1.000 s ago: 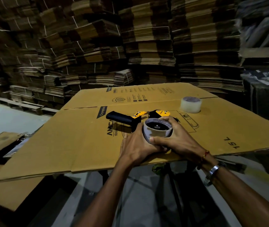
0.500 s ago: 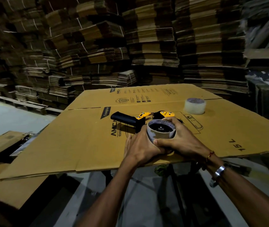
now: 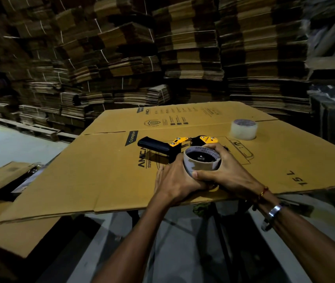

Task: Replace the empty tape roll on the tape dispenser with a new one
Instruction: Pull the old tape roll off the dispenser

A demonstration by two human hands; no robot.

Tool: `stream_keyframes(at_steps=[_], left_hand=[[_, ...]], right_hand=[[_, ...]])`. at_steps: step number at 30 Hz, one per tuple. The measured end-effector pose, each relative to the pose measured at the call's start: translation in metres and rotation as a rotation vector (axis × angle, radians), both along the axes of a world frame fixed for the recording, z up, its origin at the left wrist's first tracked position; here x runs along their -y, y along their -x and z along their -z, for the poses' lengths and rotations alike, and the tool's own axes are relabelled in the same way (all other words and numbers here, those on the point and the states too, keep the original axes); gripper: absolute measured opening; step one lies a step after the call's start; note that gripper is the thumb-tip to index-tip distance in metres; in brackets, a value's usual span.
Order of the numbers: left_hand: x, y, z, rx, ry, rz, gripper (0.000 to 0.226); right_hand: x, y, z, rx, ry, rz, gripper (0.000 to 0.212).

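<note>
Both hands are wrapped around the empty tape roll, a bare grey cardboard core that sits on the hub of the tape dispenser; the left hand cups the core's near-left side with its fingers curled under and around, and the right hand clasps it from the right, thumb pressed on the near wall and fingertips over the far rim; the dispenser lies on its side on the flattened cardboard sheet that covers the tabletop, its black handle pointing left and its yellow-trimmed head just beyond the core; the core looks seated on the hub, with the dark hub face visible inside it, so by my reading the removal is in hand but not finished; the new tape roll stands flat and untouched farther back on the right, well apart from the hands; what remains, as I judge it, is pulling the core free, setting it aside, fetching the new roll, pressing it onto the hub and threading the tape end.
</note>
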State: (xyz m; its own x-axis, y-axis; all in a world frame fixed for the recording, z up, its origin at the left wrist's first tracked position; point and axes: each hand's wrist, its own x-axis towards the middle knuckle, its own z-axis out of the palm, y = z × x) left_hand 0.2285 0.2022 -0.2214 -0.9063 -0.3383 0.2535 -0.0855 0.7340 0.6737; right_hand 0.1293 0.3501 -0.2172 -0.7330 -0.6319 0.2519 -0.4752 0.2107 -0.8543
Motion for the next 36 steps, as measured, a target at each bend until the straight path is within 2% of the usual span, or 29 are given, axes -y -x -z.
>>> stream_keyframes(at_steps=[12,26,36], left_hand=[[0.002,0.0015,-0.0013,-0.007,0.03,0.005,0.097],[0.0022,0.0006,-0.0004,-0.005,0.059,0.019,0.098],[0.0032,0.0019,0.0007,-0.025,0.051,0.025,0.099]], right_hand=[[-0.0038,-0.0058,-0.0088,-0.034,-0.028,-0.031,0.081],[-0.0006,-0.008,-0.0048,-0.047,0.02,0.023,0.088],[-0.004,-0.0086,-0.0094,-0.014,0.019,-0.02,0.075]])
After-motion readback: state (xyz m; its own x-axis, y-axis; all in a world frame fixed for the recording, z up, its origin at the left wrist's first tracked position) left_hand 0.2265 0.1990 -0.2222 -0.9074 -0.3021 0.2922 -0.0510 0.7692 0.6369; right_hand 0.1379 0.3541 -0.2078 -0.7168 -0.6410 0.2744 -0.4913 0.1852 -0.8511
